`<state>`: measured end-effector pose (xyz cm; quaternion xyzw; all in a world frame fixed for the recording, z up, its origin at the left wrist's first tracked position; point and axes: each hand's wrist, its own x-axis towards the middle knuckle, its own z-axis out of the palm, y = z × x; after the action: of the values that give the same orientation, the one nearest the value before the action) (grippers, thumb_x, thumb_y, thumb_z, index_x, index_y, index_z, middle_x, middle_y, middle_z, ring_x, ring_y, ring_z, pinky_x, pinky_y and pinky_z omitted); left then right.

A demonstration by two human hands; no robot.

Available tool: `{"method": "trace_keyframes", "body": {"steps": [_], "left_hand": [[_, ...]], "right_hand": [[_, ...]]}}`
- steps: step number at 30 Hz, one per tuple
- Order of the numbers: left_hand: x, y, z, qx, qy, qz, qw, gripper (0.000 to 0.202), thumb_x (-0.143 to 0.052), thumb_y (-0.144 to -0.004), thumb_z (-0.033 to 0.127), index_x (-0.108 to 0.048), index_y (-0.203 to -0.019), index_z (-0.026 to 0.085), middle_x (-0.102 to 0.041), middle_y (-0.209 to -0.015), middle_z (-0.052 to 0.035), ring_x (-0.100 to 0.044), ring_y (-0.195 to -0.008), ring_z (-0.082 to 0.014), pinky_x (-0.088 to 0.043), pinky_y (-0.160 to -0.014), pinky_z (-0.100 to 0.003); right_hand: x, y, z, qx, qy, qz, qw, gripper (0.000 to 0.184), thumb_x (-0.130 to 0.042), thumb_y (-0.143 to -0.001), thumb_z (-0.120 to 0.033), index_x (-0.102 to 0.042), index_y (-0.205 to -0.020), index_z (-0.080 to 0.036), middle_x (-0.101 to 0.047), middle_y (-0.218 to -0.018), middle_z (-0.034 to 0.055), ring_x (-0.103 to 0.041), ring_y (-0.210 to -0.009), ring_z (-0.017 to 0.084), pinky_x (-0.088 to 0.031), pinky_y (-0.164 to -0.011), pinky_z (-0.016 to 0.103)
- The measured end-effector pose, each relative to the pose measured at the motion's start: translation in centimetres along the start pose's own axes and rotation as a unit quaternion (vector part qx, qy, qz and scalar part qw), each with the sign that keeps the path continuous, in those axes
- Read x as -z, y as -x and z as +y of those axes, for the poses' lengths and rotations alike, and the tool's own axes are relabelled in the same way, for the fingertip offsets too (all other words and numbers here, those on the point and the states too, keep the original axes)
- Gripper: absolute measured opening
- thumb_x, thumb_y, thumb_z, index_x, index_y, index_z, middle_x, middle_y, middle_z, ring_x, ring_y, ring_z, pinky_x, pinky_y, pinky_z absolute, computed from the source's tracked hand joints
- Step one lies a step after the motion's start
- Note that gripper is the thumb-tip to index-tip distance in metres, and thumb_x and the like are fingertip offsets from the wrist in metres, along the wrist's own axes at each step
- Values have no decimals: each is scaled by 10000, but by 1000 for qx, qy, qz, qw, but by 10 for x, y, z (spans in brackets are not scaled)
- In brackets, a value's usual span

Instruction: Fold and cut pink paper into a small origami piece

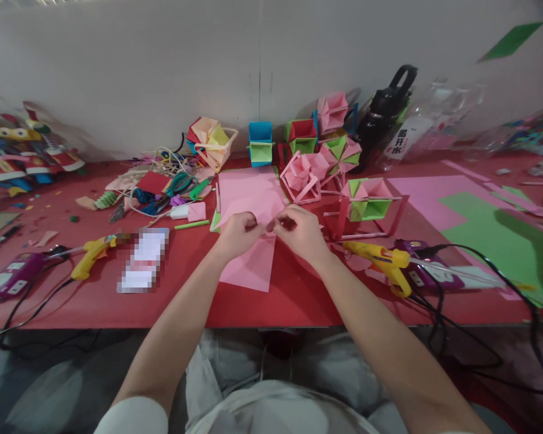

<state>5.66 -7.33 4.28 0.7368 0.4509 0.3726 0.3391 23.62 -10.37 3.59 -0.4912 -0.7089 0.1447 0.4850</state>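
A pink sheet of paper (251, 265) lies in front of me on the red table, its lower part showing below my wrists. My left hand (239, 234) is closed in a pinch on the sheet, thumb and fingers pressed together. Close beside it, my right hand (301, 232) pinches the same paper near a crease. The fingertips almost meet, and they cover the spot they grip. Behind the hands, more pink paper (248, 187) rests over green sheets.
Folded paper lanterns (301, 178) stand along the wall. Yellow glue guns lie left (93, 256) and right (384, 265), with black cords. A phone (145, 260), scissors (181, 184), a black bottle (382, 114) and large pink and green sheets (493, 235) surround the work area.
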Motion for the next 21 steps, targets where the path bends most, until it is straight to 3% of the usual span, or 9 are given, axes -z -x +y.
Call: {"method": "trace_keyframes", "body": {"steps": [6,12,18,21], "left_hand": [[1,0,-1,8,-11,3,1000,278,-627,-767,274,-457,-566,186,-431,-555,43,-397,-556,-97,-300,-531,-243],[2,0,-2,6,-8,12,1000,309,-633,-774,313,-445,-564,188,-402,-547,51,-379,-552,-91,-289,-522,-239],[4,0,1,4,-21,8,1000,365,-645,-789,379,-437,-556,192,-403,-538,46,-368,-537,-94,-283,-510,-244],[4,0,2,-3,-35,5,999,344,-638,-785,340,-432,-553,194,-405,-537,46,-368,-531,-94,-288,-514,-247]], "right_hand": [[1,-1,3,-7,-16,15,1000,136,-622,-771,-66,-693,-743,-178,-666,-758,27,-608,-704,159,-474,-674,294],[7,-2,2,-15,-64,-38,997,163,-572,-842,-117,-711,-803,-193,-730,-856,51,-663,-798,181,-503,-694,294],[6,-2,2,0,-49,-37,998,77,-655,-875,-221,-703,-819,-198,-719,-840,46,-648,-790,183,-488,-677,296],[4,-2,5,6,-47,-35,998,113,-647,-904,-236,-680,-803,-197,-699,-825,45,-635,-786,183,-483,-706,307]]}}
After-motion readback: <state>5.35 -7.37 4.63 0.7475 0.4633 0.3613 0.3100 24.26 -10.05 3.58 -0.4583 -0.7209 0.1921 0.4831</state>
